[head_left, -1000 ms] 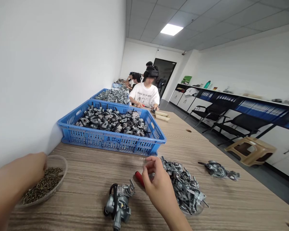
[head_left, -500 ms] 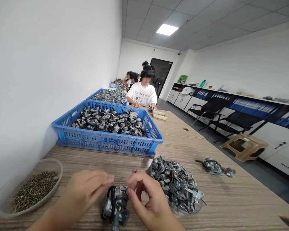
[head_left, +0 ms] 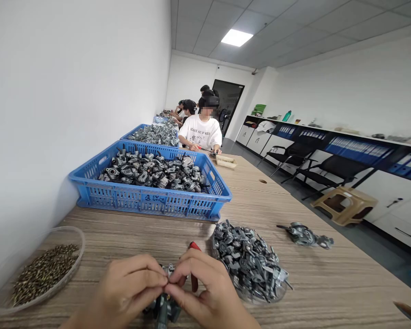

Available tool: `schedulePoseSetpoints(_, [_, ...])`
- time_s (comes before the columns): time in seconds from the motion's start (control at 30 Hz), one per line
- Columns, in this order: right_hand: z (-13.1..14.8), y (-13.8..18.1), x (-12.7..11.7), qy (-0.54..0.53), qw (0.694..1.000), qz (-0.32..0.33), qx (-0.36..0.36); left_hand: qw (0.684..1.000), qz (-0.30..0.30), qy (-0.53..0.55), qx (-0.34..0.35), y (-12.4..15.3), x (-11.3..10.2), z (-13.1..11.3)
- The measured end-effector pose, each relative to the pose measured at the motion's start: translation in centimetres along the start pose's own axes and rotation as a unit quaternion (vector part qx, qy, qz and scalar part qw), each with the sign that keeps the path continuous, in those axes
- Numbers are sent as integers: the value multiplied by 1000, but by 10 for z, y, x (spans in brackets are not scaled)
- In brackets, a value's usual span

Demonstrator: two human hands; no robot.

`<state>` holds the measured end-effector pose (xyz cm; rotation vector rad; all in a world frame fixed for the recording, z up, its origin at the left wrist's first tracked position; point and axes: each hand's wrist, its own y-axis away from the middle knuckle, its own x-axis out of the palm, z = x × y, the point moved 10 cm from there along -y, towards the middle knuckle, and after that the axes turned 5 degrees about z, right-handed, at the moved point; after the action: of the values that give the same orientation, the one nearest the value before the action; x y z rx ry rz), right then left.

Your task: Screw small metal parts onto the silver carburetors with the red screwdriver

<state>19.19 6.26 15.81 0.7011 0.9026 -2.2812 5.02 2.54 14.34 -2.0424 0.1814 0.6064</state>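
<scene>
Long wood-grain table (head_left: 329, 283) runs along a white wall on the left. Big blue crate (head_left: 147, 201) full of grey castings sits ahead, with a second blue crate (head_left: 150, 135) behind it. Clear bowl of dark screws (head_left: 37, 274) is at the near left. A heap of small metal brackets (head_left: 250, 262) in a clear dish lies just right of the hands. One loose casting (head_left: 304, 235) lies alone further right. Red tool handle (head_left: 193, 246) pokes out just behind the right hand.

A co-worker in a white T-shirt (head_left: 200, 132) sits further down the table, with more people behind. Room: panel ceiling with one lit light (head_left: 237, 38), dark doorway (head_left: 228, 105) at the far end, black chairs (head_left: 294, 157), a tan plastic stool (head_left: 345, 205) on the floor, and low cabinets with blue binders (head_left: 363, 151) on the right.

Left hand (head_left: 130, 285) and right hand (head_left: 205, 288) meet at the near table edge. Both have fingertips pinched together on top of the carburetor (head_left: 164, 310), which stands on the table under them, mostly covered. Can't tell what small piece sits between the fingertips.

Versus 1 s ago: the left hand was over the screw bowl and the right was by the bracket heap, with the carburetor standing untouched. Half a second ago both hands had reached it but were looser. Now they are tight together over it.
</scene>
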Motion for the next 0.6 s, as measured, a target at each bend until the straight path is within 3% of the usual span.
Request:
schedulePoseSetpoints(0.37, [-7,2,5,6,998,41,54,1000,-27,4,6,-3,-4,-7])
schedulePoseSetpoints(0.6, [-26,7,-41,68,992,28,99,999,-24,-40,1,0,1,-8])
